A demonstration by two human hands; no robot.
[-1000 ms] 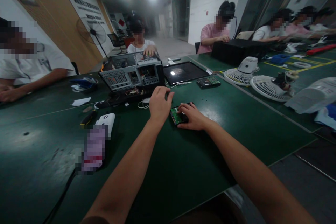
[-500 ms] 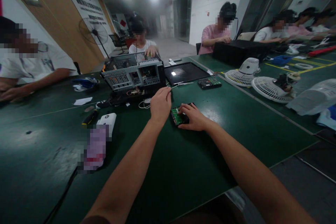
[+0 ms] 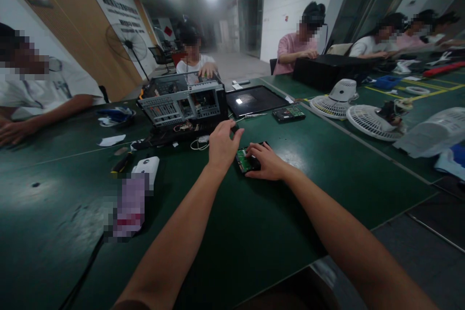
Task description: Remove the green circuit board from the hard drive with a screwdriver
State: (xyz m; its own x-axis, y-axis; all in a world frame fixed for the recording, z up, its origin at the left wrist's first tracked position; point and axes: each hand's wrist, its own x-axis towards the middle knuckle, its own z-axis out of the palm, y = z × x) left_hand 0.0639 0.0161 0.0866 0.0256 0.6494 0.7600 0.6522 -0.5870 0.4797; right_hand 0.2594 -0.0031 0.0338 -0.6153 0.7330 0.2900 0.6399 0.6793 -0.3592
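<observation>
Under my right hand (image 3: 267, 161) lies a hard drive (image 3: 241, 161), its green circuit board facing up on the table. My right fingers rest across its top and the thumb is at its near edge, so much of the drive is hidden. Left of the drive, my left hand (image 3: 221, 143) is raised with the thumb apart from the fingers; nothing shows in it. Just beyond its fingertips lies a thin screwdriver (image 3: 255, 115). A second hard drive (image 3: 288, 113) lies farther back to the right.
An opened computer case (image 3: 183, 101) stands ahead, with a co-worker's hand (image 3: 208, 69) on it. Beside it lies a black panel (image 3: 259, 98). White fan parts (image 3: 374, 122) are at right. A power bank (image 3: 148, 168) and yellow-black pliers (image 3: 122, 164) lie at left.
My left thumb has moved away from the fingers, opening the hand. My right hand has stayed on the hard drive. The view has shifted slightly.
</observation>
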